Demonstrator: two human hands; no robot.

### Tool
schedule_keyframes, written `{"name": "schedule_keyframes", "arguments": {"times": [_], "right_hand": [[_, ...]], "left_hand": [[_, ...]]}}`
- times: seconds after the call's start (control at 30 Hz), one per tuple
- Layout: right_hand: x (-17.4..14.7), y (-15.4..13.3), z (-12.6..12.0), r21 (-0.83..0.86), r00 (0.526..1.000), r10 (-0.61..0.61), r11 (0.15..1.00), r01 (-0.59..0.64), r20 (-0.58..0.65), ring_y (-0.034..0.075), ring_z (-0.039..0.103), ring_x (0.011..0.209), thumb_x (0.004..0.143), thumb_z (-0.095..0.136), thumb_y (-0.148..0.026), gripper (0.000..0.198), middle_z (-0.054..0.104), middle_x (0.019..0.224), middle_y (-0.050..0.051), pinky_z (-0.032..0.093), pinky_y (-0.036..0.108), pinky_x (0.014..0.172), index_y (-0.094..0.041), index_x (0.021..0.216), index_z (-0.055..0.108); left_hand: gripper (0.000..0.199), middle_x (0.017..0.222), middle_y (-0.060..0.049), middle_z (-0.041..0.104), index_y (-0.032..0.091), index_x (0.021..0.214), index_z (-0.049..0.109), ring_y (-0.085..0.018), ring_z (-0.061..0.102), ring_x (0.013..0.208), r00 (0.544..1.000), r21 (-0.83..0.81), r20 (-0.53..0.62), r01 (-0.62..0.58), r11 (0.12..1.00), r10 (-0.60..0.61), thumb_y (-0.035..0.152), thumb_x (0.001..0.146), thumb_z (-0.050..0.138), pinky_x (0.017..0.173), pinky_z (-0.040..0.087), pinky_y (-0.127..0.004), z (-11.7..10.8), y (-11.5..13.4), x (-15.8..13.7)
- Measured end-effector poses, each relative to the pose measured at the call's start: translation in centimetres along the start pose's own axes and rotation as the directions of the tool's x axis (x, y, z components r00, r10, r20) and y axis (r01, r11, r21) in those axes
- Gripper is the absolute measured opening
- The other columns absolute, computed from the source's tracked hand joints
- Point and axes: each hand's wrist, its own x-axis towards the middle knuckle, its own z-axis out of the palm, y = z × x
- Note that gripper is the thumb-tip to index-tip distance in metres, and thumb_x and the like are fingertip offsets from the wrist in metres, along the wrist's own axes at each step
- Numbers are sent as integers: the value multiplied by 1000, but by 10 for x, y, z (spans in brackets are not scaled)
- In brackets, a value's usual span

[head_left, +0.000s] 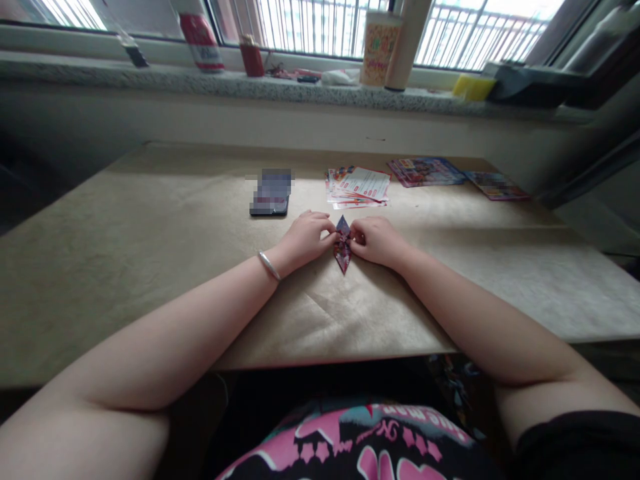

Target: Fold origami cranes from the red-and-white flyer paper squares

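A small diamond-shaped piece of folded, patterned paper (343,257) lies on the table in front of me, its points toward and away from me. My left hand (311,235) pinches its left edge between thumb and fingers; a silver bracelet (269,265) circles that wrist. From the other side, my right hand (377,240) has its fingers curled and closed on the right edge. The fingertips of both hands cover parts of the paper's sides. Just beyond the hands is a fanned pile of printed cards (361,185).
A phone (273,193), its screen blurred, rests left of the cards. Glossy printed sheets (427,171) and another stack (497,185) lie at the back right of the beige table (150,267). The stone windowsill (300,90) holds a paper cup (379,50), a can and a yellow block.
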Motion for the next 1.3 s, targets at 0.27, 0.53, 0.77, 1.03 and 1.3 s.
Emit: {"name": "schedule_keyframes", "arguments": {"times": [0.27, 0.53, 0.77, 1.03, 1.3], "right_hand": [[2, -1, 0, 55, 992, 100, 993, -105, 80, 14, 51, 61, 83, 57, -28, 16, 67, 69, 3, 30, 26, 60, -18, 74, 65], [3, 6, -4, 163, 988, 121, 977, -135, 97, 12, 45, 59, 80, 61, -32, 20, 57, 60, -2, 28, 27, 60, -19, 65, 59], [4, 11, 4, 310, 974, 218, 923, -227, 63, 12, 46, 61, 84, 57, -39, 27, 55, 62, -2, 28, 26, 57, -19, 67, 59], [5, 7, 5, 265, 953, 295, 916, -302, 65, 12, 49, 61, 81, 63, -37, 22, 61, 66, -2, 30, 25, 58, -19, 70, 60], [4, 7, 7, 248, 944, 328, 912, -327, 39, 13, 54, 63, 79, 66, -39, 22, 66, 69, -1, 32, 25, 59, -19, 72, 63]], "left_hand": [[25, 93, -7, 70, 18, 82, 72, -22, 62, 97, 999, -25, 33, -32, 999, 33, 32, 90, 53, 95, 45, -37, -3, 2, 0], [22, 85, -2, 68, 18, 80, 67, -19, 63, 86, 999, 30, 32, -39, 999, 38, 32, 90, 52, 112, 29, -50, -3, 4, 1], [25, 83, -3, 69, 18, 78, 67, -19, 64, 85, 998, 67, 38, -55, 996, 52, 36, 91, 55, 111, 32, -48, -5, 12, 0], [25, 85, -1, 73, 20, 81, 71, -18, 66, 82, 999, 11, 30, 42, 999, -43, 41, 90, 60, 113, 32, -47, -2, 8, 0], [22, 85, -1, 75, 21, 87, 74, -17, 67, 78, 998, 70, 41, -56, 996, 53, 38, 91, 60, 113, 35, -42, -9, 8, -6]]}}
